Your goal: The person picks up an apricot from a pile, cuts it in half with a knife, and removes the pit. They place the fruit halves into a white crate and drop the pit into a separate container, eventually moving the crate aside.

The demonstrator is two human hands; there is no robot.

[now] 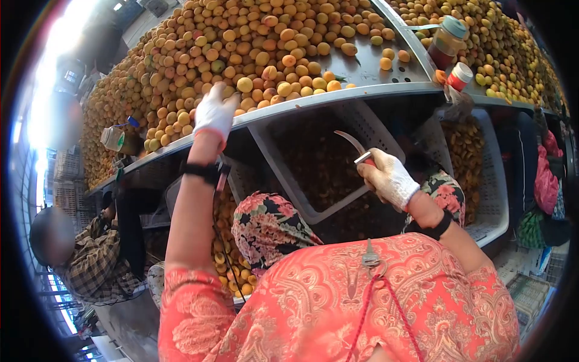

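Observation:
My left hand (215, 113), in a white glove, reaches over the table's front rim and touches the heap of apricots (181, 66). Its fingers are stretched out and somewhat blurred, and I see no fruit held in them. In a gloved fist, my right hand (389, 179) grips a small curved knife (351, 141), its blade pointing up and to the left. Below the knife, under the table edge, stands a pale plastic crate (283, 187) with dark brownish pieces inside.
A metal rim (338, 96) edges the sorting table. Jars stand on it: one with a teal lid (452, 30), one red and white (460, 76), another at the left (114, 137). Halved apricots fill a right-hand crate (497, 175). A co-worker (96, 259) sits at the left.

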